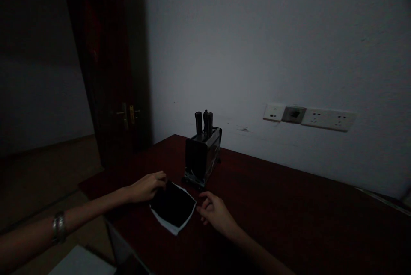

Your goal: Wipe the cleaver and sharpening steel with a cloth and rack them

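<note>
A flat black piece with a white edge [173,207], like a folded cloth or pouch, lies on the dark wooden table [289,215]. My left hand [148,186] rests at its far left corner, fingers curled onto the edge. My right hand [214,211] sits just right of it, fingers loosely bent and apart, touching or nearly touching the right edge. A bracelet [59,227] is on my left wrist. The room is very dim.
A metal knife block [203,155] with three dark handles stands right behind the black piece. Wall sockets [327,119] are on the white wall. A dark wooden door [105,74] stands left. A pale object [83,262] lies at the bottom left.
</note>
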`<state>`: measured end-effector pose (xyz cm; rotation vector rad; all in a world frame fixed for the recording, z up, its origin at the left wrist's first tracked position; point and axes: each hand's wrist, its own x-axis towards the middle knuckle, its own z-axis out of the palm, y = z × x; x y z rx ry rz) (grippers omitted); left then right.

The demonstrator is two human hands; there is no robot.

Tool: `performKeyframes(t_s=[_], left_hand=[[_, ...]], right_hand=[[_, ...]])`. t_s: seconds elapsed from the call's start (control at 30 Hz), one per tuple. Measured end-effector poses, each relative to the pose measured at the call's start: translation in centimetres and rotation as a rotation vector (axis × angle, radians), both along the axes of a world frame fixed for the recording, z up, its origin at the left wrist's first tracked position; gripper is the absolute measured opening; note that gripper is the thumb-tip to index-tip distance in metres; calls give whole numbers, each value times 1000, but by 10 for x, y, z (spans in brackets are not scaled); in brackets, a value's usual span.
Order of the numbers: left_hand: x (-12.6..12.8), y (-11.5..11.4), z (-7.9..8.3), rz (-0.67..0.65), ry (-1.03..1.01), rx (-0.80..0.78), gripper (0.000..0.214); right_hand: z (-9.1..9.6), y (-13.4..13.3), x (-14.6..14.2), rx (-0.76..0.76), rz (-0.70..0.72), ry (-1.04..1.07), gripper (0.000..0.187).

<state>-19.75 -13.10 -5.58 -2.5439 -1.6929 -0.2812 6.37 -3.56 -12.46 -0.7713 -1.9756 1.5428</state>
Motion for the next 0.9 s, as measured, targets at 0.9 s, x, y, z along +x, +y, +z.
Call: performKeyframes(t_s=[0.9], left_hand=[[263, 202, -72, 92, -96, -120, 56]], right_hand=[[-16, 101, 210, 790, -686, -762, 44]])
